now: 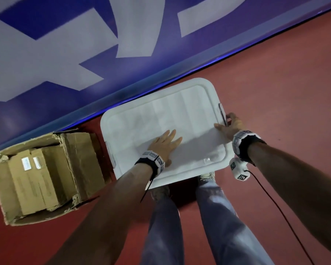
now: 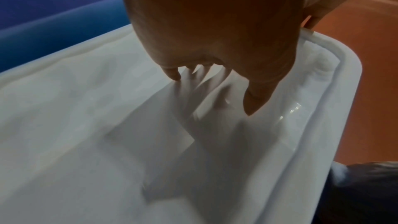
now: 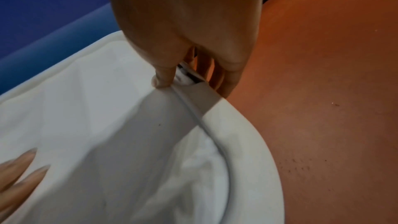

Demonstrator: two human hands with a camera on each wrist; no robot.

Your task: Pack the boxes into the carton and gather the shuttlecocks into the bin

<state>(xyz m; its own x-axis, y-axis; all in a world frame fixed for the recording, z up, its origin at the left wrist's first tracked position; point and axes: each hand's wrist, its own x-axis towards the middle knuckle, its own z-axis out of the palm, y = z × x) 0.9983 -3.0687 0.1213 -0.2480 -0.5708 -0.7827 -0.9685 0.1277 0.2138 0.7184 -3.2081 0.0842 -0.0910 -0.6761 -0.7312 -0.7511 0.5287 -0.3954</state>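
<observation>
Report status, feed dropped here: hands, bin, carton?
Left hand flat on white plastic bin lid. Right hand grips lid's right edge latch. Brown cardboard carton open, boxes inside. Nothing blocking.

White labels point(image 1: 26, 163) on the boxes point(image 1: 33, 180) (too blurred) cannot be read.

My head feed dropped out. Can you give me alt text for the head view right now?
A white lidded bin sits on a red floor; the left hand lies flat on its lid while the right hand grips the clip at its right edge. To the left, an open carton holds brown boxes.
</observation>
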